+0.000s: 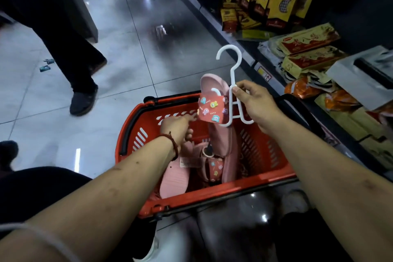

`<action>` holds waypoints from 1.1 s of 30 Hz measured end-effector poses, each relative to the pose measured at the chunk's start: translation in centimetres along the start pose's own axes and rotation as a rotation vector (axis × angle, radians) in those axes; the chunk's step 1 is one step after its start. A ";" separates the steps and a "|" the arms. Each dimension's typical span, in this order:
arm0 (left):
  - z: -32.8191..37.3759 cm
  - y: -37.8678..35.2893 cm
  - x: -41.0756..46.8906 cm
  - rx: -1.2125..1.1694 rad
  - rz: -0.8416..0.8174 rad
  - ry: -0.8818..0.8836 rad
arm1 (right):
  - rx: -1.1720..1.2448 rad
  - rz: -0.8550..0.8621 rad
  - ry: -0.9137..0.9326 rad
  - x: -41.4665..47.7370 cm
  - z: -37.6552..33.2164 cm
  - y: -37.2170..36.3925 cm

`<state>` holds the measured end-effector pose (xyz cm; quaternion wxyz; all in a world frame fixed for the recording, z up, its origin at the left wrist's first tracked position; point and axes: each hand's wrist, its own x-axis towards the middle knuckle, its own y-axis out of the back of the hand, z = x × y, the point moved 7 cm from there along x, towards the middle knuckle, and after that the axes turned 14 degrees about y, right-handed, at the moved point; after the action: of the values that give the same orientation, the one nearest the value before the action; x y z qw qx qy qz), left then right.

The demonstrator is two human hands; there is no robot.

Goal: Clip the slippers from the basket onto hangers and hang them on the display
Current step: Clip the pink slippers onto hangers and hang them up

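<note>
A red shopping basket (212, 199) stands on the floor in front of me with several pink slippers (174, 178) lying in it. My right hand (254, 104) pinches the stem of a white plastic hanger (232, 74), held above the basket with its hook up. One pink slipper (221, 134) with cartoon charms on its strap hangs on the hanger's left arm, toe down into the basket. My left hand (177, 128) reaches over the basket beside that slipper; its forefinger points at the strap, the other fingers curl down. I cannot tell if it holds anything.
A shelf (251, 57) with yellow boxes and packaged goods runs along the right. Another person's dark trouser leg and shoe (83, 102) stand on the glossy tiled floor at the left. The basket's black handle (297, 104) lies toward the shelf.
</note>
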<state>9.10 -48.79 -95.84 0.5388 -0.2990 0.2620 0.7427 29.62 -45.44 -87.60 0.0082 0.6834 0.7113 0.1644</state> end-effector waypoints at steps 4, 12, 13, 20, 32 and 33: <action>2.5 -0.3 -1.1 0.512 0.038 -0.520 | 0.035 -0.087 -0.029 -0.3 0.1 -0.2; 3.4 -1.7 -0.6 0.808 0.076 -0.839 | -0.061 -0.131 -0.040 0.3 1.8 0.5; 3.9 -1.7 -0.9 0.792 0.088 -0.874 | -0.127 -0.126 -0.027 0.3 2.0 0.8; 8.1 -1.4 -2.8 0.717 0.232 -0.939 | -0.253 -0.146 0.010 0.4 1.9 0.6; 9.2 0.8 -3.3 0.615 0.201 -0.767 | -0.291 -0.315 -0.126 -0.1 2.4 0.7; 9.1 0.8 -3.2 0.618 0.200 -0.764 | -0.310 -0.300 -0.131 -0.1 2.3 0.9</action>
<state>7.63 -44.57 -87.23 0.5859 0.1944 0.2810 0.7348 31.07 -44.98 -89.59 0.1836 0.5695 0.7693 0.2240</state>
